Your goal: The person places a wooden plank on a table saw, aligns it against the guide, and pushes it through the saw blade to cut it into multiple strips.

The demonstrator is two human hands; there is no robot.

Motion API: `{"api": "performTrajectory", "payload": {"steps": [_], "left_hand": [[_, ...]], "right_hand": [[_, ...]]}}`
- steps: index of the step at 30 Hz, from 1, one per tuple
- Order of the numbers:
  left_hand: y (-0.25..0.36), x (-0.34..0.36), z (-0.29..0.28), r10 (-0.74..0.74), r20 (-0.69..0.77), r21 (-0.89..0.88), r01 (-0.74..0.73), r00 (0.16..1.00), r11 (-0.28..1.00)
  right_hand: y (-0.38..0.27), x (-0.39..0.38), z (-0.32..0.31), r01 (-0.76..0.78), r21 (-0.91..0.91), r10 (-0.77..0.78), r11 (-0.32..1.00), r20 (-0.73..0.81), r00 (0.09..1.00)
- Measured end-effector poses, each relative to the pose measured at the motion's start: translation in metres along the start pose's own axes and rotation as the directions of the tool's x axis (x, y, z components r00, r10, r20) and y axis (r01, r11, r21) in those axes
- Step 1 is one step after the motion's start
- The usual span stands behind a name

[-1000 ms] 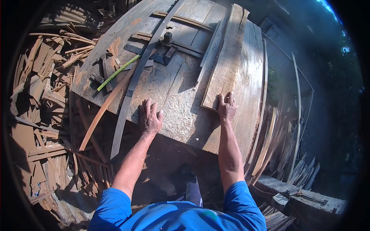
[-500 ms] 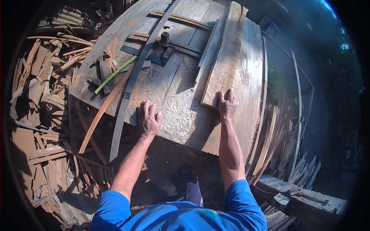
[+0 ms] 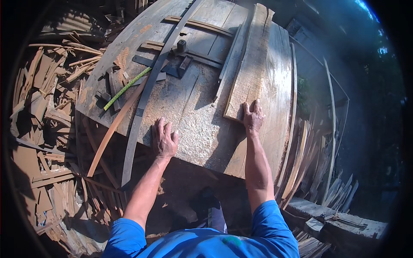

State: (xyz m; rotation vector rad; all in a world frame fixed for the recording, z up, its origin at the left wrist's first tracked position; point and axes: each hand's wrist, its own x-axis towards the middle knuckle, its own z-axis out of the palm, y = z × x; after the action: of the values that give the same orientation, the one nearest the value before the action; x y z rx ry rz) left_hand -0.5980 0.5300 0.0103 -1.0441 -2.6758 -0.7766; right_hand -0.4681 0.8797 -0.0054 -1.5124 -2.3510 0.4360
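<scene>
My left hand [image 3: 165, 139] lies at the near edge of the wooden workbench [image 3: 241, 159], fingers stretched forward beside a heap of pale sawdust [image 3: 195, 135]. It holds nothing. My right hand [image 3: 254, 118] rests with its fingers apart on the near end of a rough, dusty plank [image 3: 249, 64], which runs away from me along the bench's right side. Alongside that plank's left edge lies a narrow wooden strip [image 3: 228, 71]. Left of my left hand, a long dark metal straightedge [image 3: 150, 90] crosses the bench and overhangs its near edge.
A yellow-green tape measure [image 3: 127, 88], a reddish wooden strip [image 3: 116, 124] and a dark metal tool with a block [image 3: 181, 46] lie on the bench. Scrap wood [image 3: 47, 172] is heaped at left. Boards [image 3: 299, 159] lean along the right side, near a thick beam [image 3: 344, 221].
My left hand has shifted slightly nearer to me. My right hand stays on the plank's end. The view has moved a little, and the things on the bench appear unmoved.
</scene>
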Motion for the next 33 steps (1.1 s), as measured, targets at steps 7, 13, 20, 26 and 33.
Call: {"api": "performTrajectory", "payload": {"steps": [7,13,20,26,33], "left_hand": [[0.002,0.0,-0.003,0.022,-0.031,0.036,-0.021,0.999,0.999],[0.001,0.001,-0.002,0.007,-0.014,0.009,-0.006,1.0,1.0],[0.001,0.0,-0.002,0.005,-0.003,0.026,-0.005,1.0,1.0],[0.001,0.001,-0.002,0.018,-0.005,0.019,-0.018,1.0,1.0],[0.002,0.001,-0.002,0.01,0.003,0.046,-0.01,1.0,0.999]], "right_hand": [[0.004,0.008,0.007,0.032,-0.019,-0.033,0.999,-0.055,0.998],[0.001,0.013,0.005,0.022,-0.006,-0.023,1.0,-0.049,0.999],[-0.002,0.019,0.002,-0.007,-0.013,0.007,1.0,0.016,1.0],[-0.003,0.026,0.003,0.014,-0.013,-0.013,1.0,0.02,1.0],[-0.002,0.036,0.008,0.031,-0.023,-0.031,0.999,0.006,1.0]]}}
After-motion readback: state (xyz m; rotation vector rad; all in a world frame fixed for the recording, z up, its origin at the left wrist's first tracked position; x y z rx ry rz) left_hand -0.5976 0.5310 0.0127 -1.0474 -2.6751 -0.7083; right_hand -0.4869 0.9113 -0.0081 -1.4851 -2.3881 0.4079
